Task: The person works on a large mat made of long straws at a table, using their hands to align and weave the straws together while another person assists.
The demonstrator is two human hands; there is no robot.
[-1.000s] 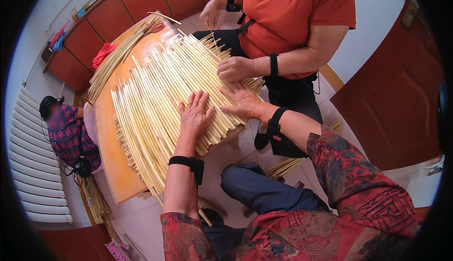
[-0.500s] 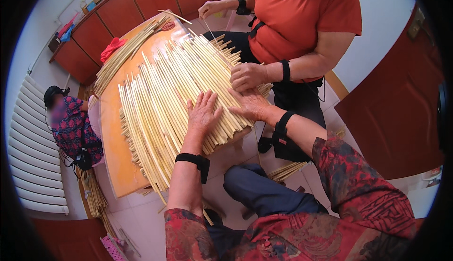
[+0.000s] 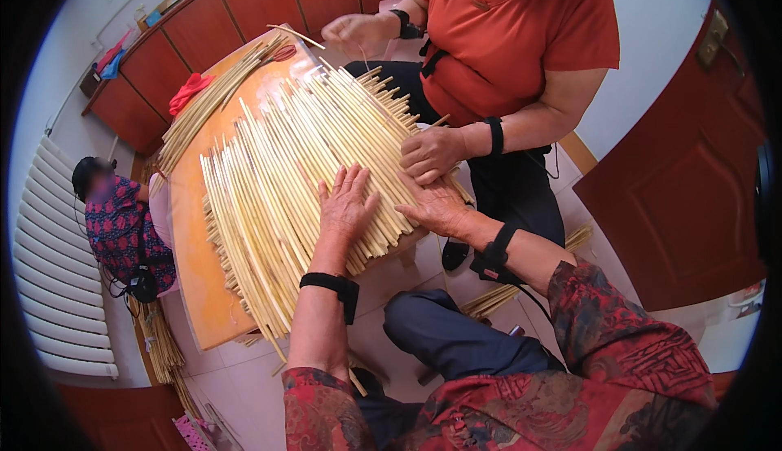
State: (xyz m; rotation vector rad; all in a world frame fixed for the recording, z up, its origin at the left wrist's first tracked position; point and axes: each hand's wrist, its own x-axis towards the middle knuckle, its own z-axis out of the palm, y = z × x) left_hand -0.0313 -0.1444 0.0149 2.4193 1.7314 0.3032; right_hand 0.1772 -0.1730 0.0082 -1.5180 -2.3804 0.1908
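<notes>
My left hand [image 3: 345, 211] lies open, palm down with fingers spread, on a dense layer of long pale reeds [image 3: 277, 166] laid side by side on the table. At the right edge of this layer, my right hand [image 3: 440, 211] also rests on the reeds with fingers stretched out. Just above it is a co-worker's closed hand [image 3: 428, 149], close to or touching my fingertips. The co-worker's other hand [image 3: 354, 29], slightly blurred, pinches a thin cord over the far end of the reeds.
An orange table [image 3: 199, 288] holds a loose reed bundle [image 3: 212, 101], red cloth [image 3: 186, 91] and red-handled scissors [image 3: 283, 52]. A person in red [image 3: 521, 68] sits at right. Another person [image 3: 122, 231] is beside a radiator [image 3: 61, 280] at left. More reeds [image 3: 159, 337] lie low down.
The co-worker's far hand has moved out to the left with the cord. My hands stay spread on the reeds, the right one shifting only slightly. The view has shifted a little.
</notes>
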